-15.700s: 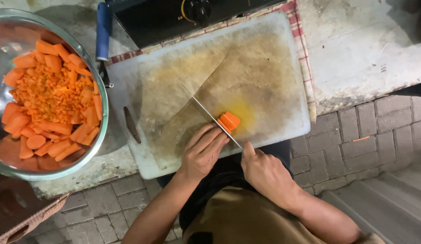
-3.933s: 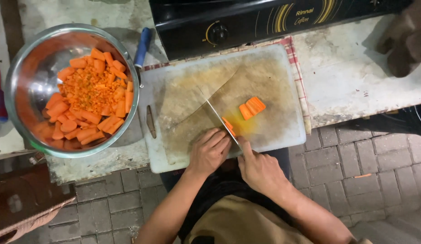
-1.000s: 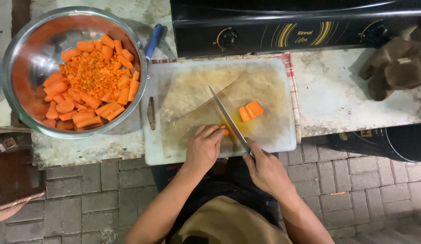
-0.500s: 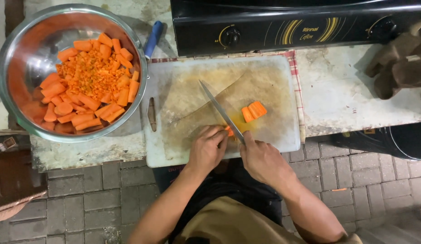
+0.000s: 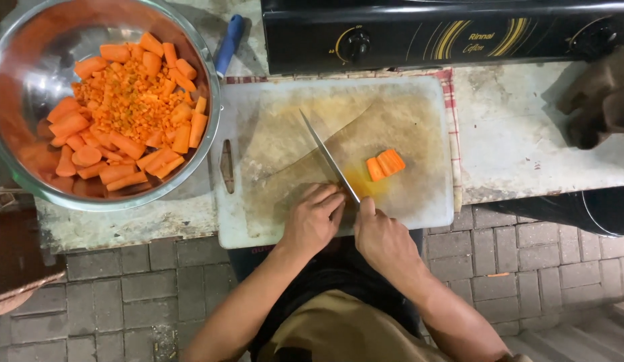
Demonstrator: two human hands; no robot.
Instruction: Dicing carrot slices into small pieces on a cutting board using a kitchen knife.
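My right hand [image 5: 382, 234] grips the handle of a long kitchen knife [image 5: 329, 157]. Its blade slants up and left across the stained white cutting board [image 5: 278, 134]. My left hand [image 5: 315, 218] rests on the board against the left side of the blade, fingers curled down over a carrot piece that they almost wholly hide. A few cut carrot slices [image 5: 386, 163] lie together on the board just right of the blade, apart from both hands.
A large steel bowl [image 5: 208, 87] with carrot chunks and fine dice sits left of the board. A blue handle [image 5: 228, 43] lies behind it. A black gas stove [image 5: 446, 33] runs along the back, a checked cloth [image 5: 450, 100] shows under the board, and dark objects [image 5: 593, 100] sit at the right.
The knife has shifted slightly and its tip has swung a little to the left. My left fingers now cover the orange piece that showed at the blade before. The slices stay put.
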